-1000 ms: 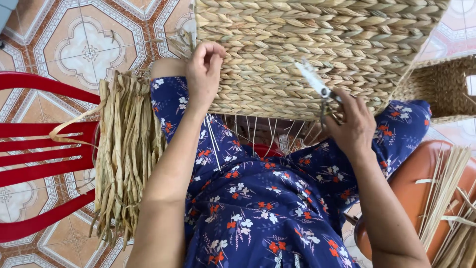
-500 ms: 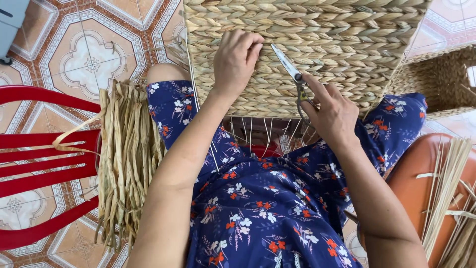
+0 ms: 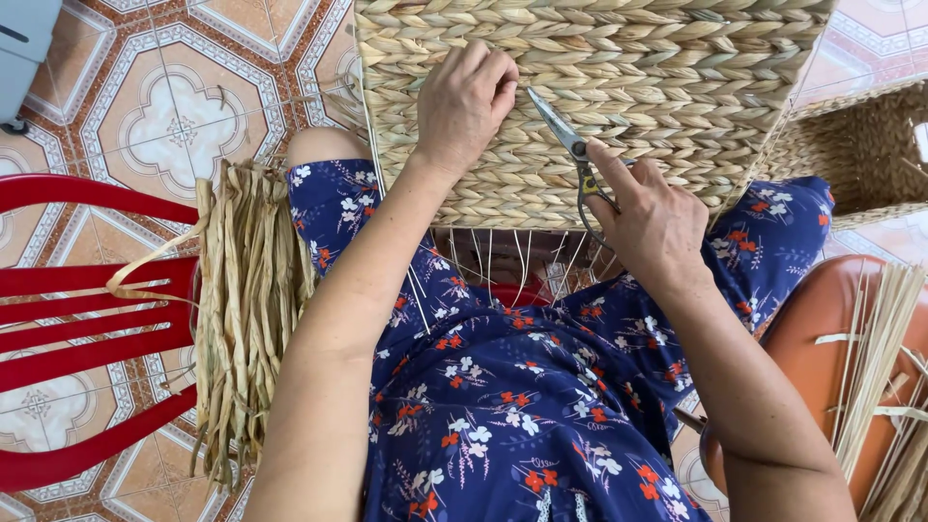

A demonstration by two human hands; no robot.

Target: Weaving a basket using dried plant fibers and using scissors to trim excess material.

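A large woven straw basket (image 3: pixel 619 68) rests on my knees, over my blue flowered dress (image 3: pixel 503 387). My left hand (image 3: pixel 464 101) lies on the weave near the basket's left side, fingers curled against the braid. My right hand (image 3: pixel 648 213) grips a pair of metal scissors (image 3: pixel 565 140), blades pointing up and left toward the fingertips of the left hand. Thin wire ribs (image 3: pixel 503 266) hang bare below the woven edge.
A bundle of dried straw strands (image 3: pixel 246 300) lies on a red plastic chair (image 3: pixel 77 319) at my left. A second woven basket (image 3: pixel 860 155) stands at the right, with an orange-brown stool (image 3: pixel 812 348) and more straw (image 3: pixel 880 367) below it. Patterned floor tiles surround everything.
My left hand has moved right across the weave. My right hand has brought the scissors up and left, so the blade tips now sit close to the left fingers.
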